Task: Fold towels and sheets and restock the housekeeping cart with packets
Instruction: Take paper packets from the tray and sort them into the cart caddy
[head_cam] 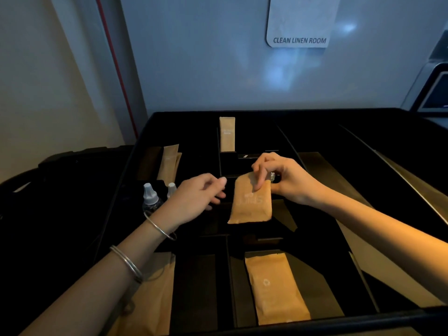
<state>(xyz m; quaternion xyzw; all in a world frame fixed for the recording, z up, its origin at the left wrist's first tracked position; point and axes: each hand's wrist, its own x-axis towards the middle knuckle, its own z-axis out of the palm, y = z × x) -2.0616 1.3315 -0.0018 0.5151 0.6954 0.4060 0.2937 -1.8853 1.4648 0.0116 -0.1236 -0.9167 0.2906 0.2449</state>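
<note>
While my right hand is pinching the packet by its top edge over the cart's middle compartments, my left is hovering relaxed, holding nothing; it's looking light and floppy.

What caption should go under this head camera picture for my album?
Right hand pinches a brown paper packet over the black divided cart tray, left hand open beside it.
</note>
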